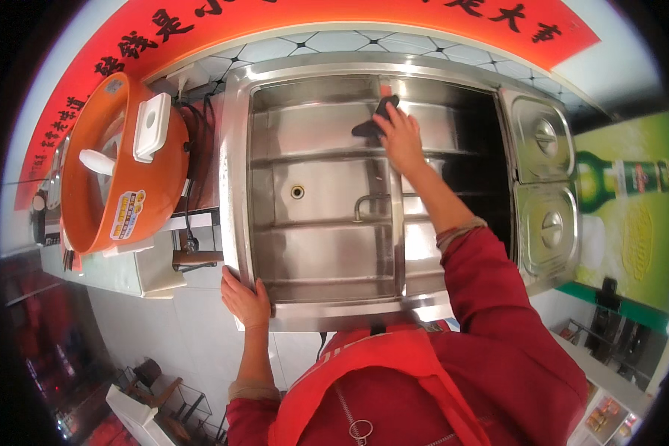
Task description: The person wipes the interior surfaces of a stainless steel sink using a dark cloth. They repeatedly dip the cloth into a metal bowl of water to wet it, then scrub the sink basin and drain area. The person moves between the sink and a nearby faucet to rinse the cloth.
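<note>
My right hand reaches over the stainless-steel food warmer well and holds a dark cloth near the top of the metal divider. Part of the cloth spreads to the left of the fingers. At the lower left corner of the warmer, my left hand rests on the steel rim with nothing in it, thumb and fingers apart. A round drain fitting and a bent metal tube lie inside the well's left part.
Two steel pans with lids stand at the right. An orange round appliance with a white handle stands at the left, with black cables beside it. A tiled wall runs behind the warmer. Stools and a white table edge show at the lower left.
</note>
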### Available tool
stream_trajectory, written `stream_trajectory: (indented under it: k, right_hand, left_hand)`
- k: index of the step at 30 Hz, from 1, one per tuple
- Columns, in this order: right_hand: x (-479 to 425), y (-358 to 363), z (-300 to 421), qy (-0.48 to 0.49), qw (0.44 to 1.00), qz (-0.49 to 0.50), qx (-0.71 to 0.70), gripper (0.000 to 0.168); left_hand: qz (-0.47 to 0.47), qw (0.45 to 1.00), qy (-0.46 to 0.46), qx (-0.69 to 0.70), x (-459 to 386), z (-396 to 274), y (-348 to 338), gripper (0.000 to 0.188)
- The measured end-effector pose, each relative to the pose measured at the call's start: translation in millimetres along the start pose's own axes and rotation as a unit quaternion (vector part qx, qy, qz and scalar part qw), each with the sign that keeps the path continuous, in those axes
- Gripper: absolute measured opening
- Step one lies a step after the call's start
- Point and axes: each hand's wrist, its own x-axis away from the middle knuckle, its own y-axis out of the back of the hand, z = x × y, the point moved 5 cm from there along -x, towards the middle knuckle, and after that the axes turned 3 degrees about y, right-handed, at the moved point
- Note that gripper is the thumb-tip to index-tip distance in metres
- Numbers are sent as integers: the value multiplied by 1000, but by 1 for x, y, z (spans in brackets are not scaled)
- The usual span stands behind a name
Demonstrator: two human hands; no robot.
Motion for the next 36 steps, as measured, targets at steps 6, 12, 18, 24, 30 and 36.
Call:
stream_trajectory:
  k: [6, 12, 18, 24, 30, 36]
  right_hand:
    - [-86, -12, -41, -1, 999, -30, 22, 38]
    - [-185, -10, 59, 66, 972, -154, -164, 35]
    - [-236, -123, 197, 215, 970, -30, -107, 45]
    - [-250, -141, 174, 303, 949, 39, -77, 43]
    - [-245, -138, 198, 141, 986, 81, -47, 45]
    - [-190, -132, 250, 208, 966, 15, -151, 40]
  left_hand:
    - [13, 1000, 27, 1, -6, 3, 0, 85]
    - [26, 999, 34, 10, -9, 4, 1, 86]
    - [37, 999, 10, 15, -16, -1, 1, 85]
    - [39, 999, 9, 17, -11, 9, 0, 85]
    - [52, 998, 18, 13, -14, 6, 1, 86]
    - [50, 998, 8, 34, -18, 7, 1, 88]
